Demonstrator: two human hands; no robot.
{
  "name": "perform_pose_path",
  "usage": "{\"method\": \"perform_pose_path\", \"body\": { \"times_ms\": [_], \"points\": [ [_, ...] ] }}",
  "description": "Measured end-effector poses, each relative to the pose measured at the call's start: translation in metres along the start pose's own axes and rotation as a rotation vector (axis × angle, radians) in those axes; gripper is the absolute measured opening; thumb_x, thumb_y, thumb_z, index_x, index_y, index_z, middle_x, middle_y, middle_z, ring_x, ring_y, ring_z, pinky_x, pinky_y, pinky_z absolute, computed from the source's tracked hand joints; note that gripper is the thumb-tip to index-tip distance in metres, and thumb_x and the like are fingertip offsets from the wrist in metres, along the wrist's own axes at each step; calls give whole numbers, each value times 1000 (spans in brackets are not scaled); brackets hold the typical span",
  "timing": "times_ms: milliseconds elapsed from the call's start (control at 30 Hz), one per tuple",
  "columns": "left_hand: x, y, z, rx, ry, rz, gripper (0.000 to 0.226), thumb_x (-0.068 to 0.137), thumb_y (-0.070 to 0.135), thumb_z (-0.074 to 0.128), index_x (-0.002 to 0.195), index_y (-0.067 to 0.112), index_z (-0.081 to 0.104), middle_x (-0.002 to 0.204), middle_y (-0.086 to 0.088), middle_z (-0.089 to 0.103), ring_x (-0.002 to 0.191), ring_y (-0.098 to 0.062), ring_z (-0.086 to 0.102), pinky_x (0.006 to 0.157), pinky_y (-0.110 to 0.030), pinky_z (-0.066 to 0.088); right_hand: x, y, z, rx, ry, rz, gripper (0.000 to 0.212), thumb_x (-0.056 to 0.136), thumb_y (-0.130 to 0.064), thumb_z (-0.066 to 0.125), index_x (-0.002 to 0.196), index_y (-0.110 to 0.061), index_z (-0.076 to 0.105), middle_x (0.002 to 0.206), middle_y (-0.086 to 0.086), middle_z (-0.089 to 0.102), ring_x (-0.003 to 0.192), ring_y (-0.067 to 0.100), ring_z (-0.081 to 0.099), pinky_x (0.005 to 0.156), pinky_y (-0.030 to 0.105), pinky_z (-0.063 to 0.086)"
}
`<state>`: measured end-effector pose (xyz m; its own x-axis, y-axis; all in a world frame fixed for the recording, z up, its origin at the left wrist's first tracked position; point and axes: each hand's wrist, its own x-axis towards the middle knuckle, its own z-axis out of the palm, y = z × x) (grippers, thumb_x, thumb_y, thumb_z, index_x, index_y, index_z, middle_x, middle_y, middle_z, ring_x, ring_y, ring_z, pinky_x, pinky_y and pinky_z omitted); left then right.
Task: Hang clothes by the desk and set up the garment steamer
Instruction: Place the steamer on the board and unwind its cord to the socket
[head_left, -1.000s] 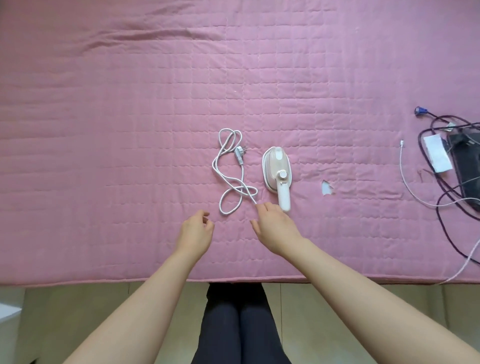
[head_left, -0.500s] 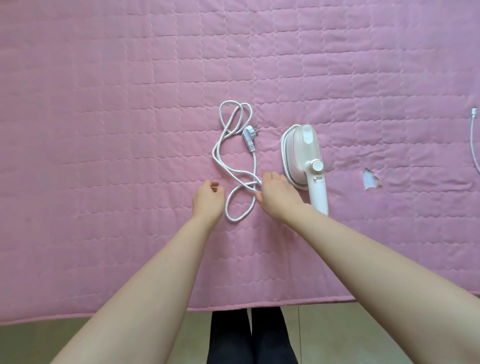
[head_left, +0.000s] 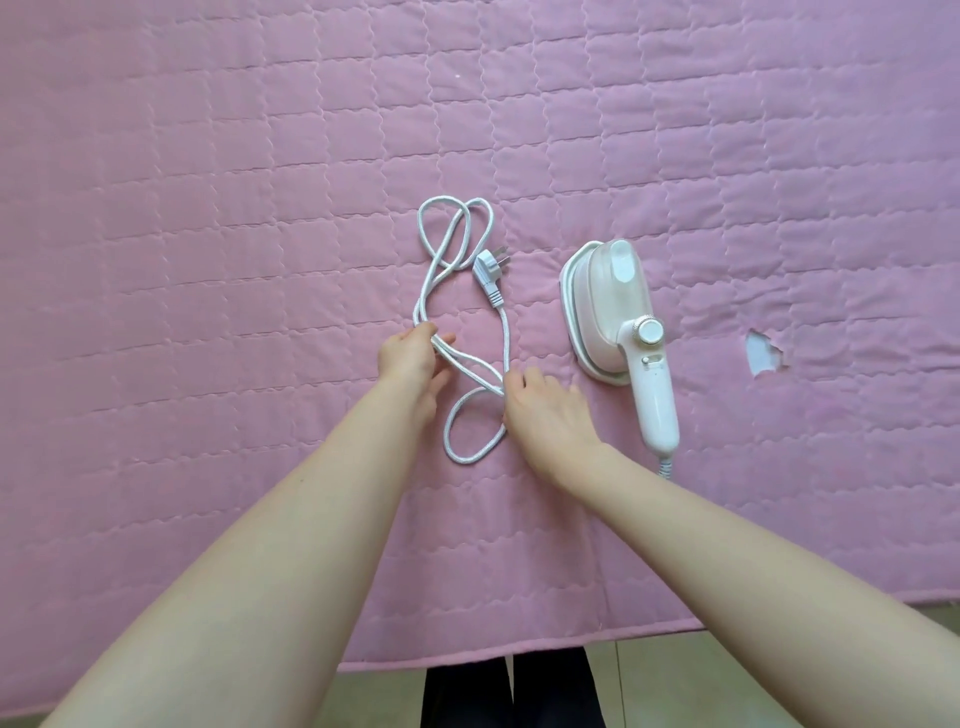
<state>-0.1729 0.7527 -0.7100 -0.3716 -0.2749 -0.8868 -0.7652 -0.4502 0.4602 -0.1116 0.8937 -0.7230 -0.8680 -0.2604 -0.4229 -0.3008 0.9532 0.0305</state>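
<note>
A white and pink hand-held garment steamer (head_left: 618, 322) lies flat on the pink quilted bedspread (head_left: 208, 260), handle pointing toward me. Its white cord (head_left: 452, 260) lies looped to the left, ending in a white plug (head_left: 491, 267). My left hand (head_left: 413, 361) pinches the cord at the left side of the loops. My right hand (head_left: 545, 410) rests on the cord's lower loop, fingers curled at the strand; whether it grips is unclear. No clothes are in view.
A small tear (head_left: 763, 356) showing white lies in the bedspread right of the steamer. The bed's front edge (head_left: 467, 660) runs across the bottom, with pale floor and my dark trouser legs (head_left: 509, 691) below it.
The view has closed in on the bed. My left hand moved forward and closed on the cord. My right hand stays at the lower loop. The cables at the right left the view.
</note>
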Motion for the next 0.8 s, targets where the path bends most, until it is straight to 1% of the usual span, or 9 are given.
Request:
{"method": "perform_pose_path", "body": {
  "times_ms": [100, 200, 267, 333, 433, 500, 600, 733, 800],
  "points": [
    [-6, 2, 3, -78, -13, 12, 7, 94, 7, 51, 99, 3, 54, 84, -10, 63, 72, -24, 66, 81, -38, 55, -13, 0, -8, 41, 53, -68, 51, 35, -10, 89, 69, -16, 52, 60, 2, 49, 46, 24, 51, 44, 29, 26],
    [-8, 7, 0, -110, -6, 41, 7, 93, 5, 52, 86, 5, 53, 76, -8, 58, 58, -19, 63, 66, -32, 56, -29, 2, -15, 73, 164, -131, 47, 40, 1, 82, 68, -16, 49, 59, 1, 44, 46, 26, 42, 48, 29, 20],
    [-9, 12, -8, -63, 7, 72, 4, 92, 5, 54, 88, 4, 56, 73, -6, 56, 53, -15, 61, 61, -29, 57, -41, 2, -17, 91, 226, -214, 42, 47, 4, 76, 71, -16, 48, 61, 1, 41, 49, 25, 28, 49, 30, 19],
    [-12, 16, -19, 27, 15, 108, 4, 91, 7, 56, 93, 5, 59, 71, -5, 56, 51, -13, 56, 57, -26, 56, -53, 3, -17, 86, 265, -288, 42, 47, 6, 72, 77, -15, 51, 64, 1, 41, 55, 23, 22, 52, 31, 20],
    [-21, 16, -38, 178, 8, 159, 6, 91, 10, 59, 91, 7, 64, 71, -4, 58, 40, -7, 44, 46, -20, 46, -64, 6, -21, 48, 277, -320, 55, 41, 7, 71, 86, -13, 46, 70, 3, 43, 57, 23, 30, 54, 32, 21],
    [-28, 11, -49, 304, -4, 226, 10, 92, 9, 56, 92, 9, 66, 74, -3, 59, 40, -8, 39, 48, -22, 39, -65, 11, -23, 18, 271, -308, 57, 40, 5, 72, 83, -14, 41, 74, 5, 43, 61, 24, 38, 53, 33, 22],
    [-45, 0, -63, 477, -44, 360, 18, 92, 6, 51, 86, 15, 66, 76, -4, 59, 42, -12, 37, 51, -26, 34, -63, 18, -31, -8, 277, -299, 47, 42, 5, 71, 78, -13, 48, 81, 7, 47, 66, 26, 42, 53, 33, 21],
    [-68, -23, -76, 600, -91, 450, 25, 91, 8, 51, 83, 24, 68, 72, -3, 59, 50, -18, 37, 54, -28, 34, -57, 21, -37, -37, 365, -282, 29, 58, 5, 63, 79, -11, 51, 86, 9, 54, 72, 28, 47, 58, 35, 27],
    [-76, -36, -83, 654, -134, 452, 26, 91, 11, 51, 83, 26, 71, 71, -4, 57, 55, -19, 37, 55, -30, 34, -54, 22, -39, -41, 392, -257, 33, 56, 4, 64, 81, -11, 50, 86, 8, 54, 71, 28, 47, 59, 35, 30]
  ]
}}
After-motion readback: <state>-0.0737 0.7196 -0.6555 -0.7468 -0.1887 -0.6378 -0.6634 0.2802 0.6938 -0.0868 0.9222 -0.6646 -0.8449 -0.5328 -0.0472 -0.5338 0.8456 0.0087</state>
